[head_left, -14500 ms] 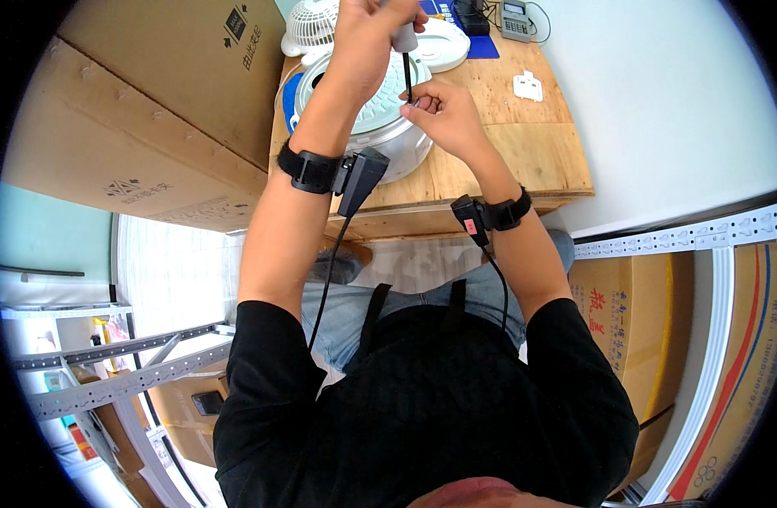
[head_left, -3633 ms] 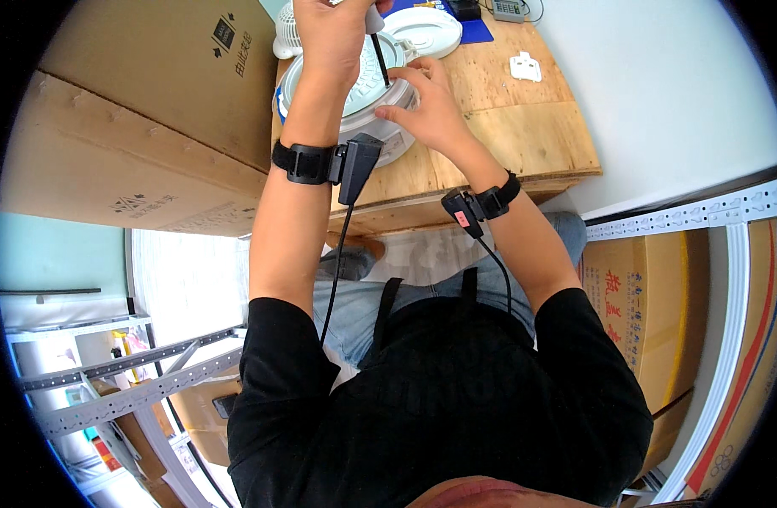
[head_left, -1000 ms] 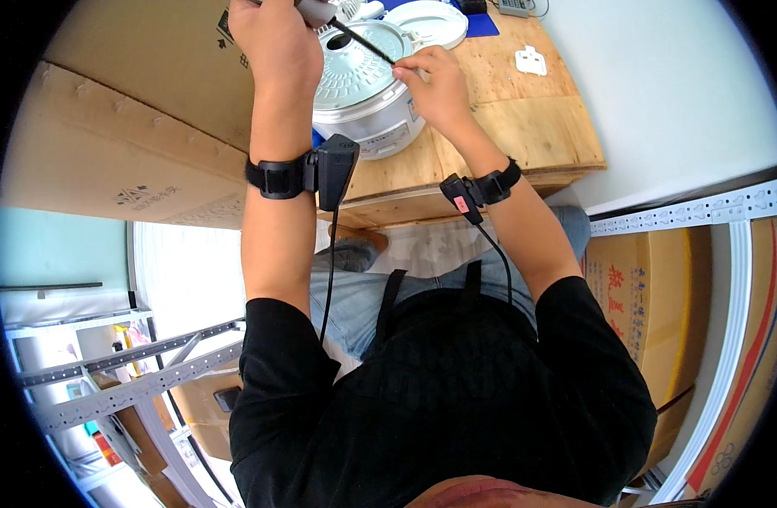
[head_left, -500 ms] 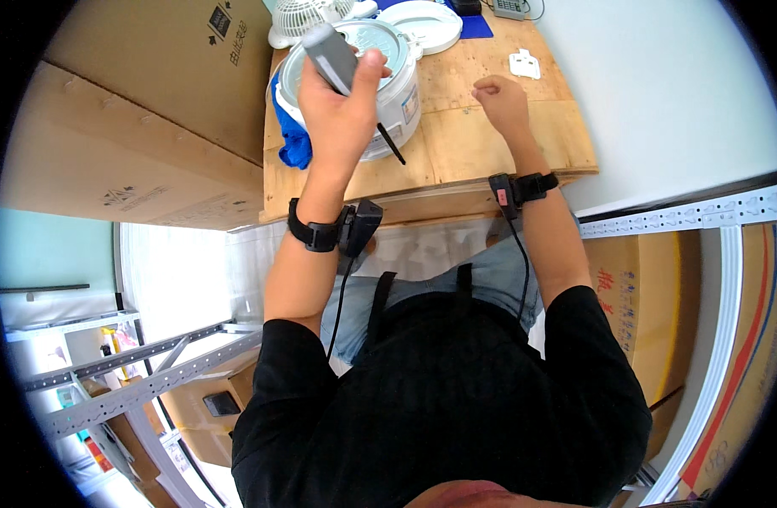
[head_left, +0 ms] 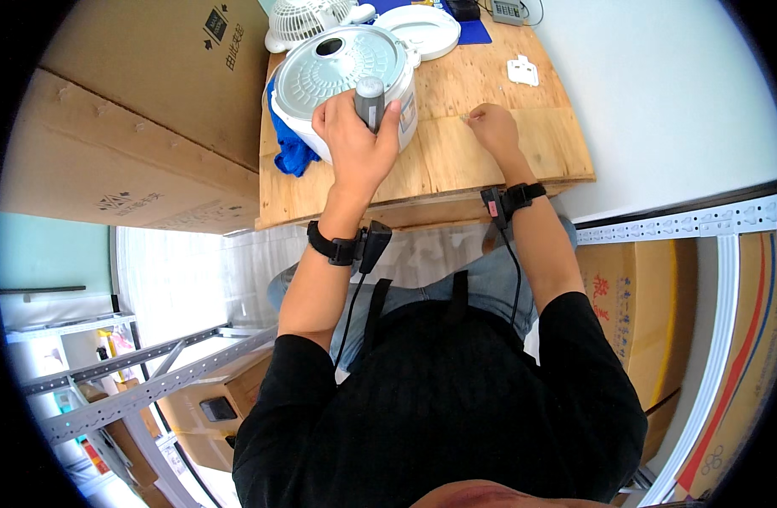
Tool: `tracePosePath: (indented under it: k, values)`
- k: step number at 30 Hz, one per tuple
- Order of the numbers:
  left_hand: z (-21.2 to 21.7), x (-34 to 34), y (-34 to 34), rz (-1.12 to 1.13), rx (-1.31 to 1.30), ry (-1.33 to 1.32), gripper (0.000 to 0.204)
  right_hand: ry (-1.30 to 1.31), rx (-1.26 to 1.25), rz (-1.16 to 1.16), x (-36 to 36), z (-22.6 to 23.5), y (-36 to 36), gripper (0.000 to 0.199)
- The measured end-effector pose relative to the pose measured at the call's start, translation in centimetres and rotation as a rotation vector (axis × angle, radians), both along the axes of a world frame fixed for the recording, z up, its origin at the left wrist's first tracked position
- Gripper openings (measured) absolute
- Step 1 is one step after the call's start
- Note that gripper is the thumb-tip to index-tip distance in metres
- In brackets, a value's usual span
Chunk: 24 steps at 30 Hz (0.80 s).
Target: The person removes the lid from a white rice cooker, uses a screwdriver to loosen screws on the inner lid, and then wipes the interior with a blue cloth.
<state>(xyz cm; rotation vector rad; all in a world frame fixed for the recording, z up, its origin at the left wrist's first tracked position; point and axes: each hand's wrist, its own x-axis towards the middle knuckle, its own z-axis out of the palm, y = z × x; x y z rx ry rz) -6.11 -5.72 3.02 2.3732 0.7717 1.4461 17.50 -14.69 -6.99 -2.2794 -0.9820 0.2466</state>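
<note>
My left hand (head_left: 357,152) is closed around a screwdriver (head_left: 370,100). Its grey handle stands nearly upright, and the hand hides the shaft. The hand is at the near right side of a white rice cooker (head_left: 302,135); whether the two touch I cannot tell. On top of the cooker is a pale grey-green ribbed round lid plate (head_left: 354,63) with a dark round hole. Over the table to the right, my right hand (head_left: 496,133) has its thumb and fingertips pinched together. Something tiny may show at the tips, too small to name.
The wooden table (head_left: 456,165) also bears a blue cloth (head_left: 295,157), a white oval cover (head_left: 420,35), a white fan-like grille (head_left: 308,19), a small white plate (head_left: 522,71) and a grey keypad device (head_left: 507,11). Large cardboard boxes (head_left: 143,127) wall the left side; a white wall stands right.
My left hand has moved right and nearer, off the lid plate, turning the screwdriver from tilted to upright. My right hand has come slightly nearer to me and to the left.
</note>
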Motion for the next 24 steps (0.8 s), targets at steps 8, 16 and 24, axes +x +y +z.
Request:
tracePosePath:
  k: [8, 16, 24]
  values:
    - [0.0, -0.4, 0.1, -0.029, 0.000, -0.001, 0.033, 0.422, 0.754, 0.202, -4.0, 7.9, 6.8, 0.036]
    - [0.3, -1.3, 1.1, -0.106, -0.016, -0.027, 0.036, 0.645, 0.625, 0.192, -4.8, 9.3, 9.0, 0.032]
    - [0.3, -2.0, 3.5, -0.160, -0.069, -0.068, 0.029, 0.580, 0.775, 0.199, -5.3, 9.6, 8.1, 0.032]
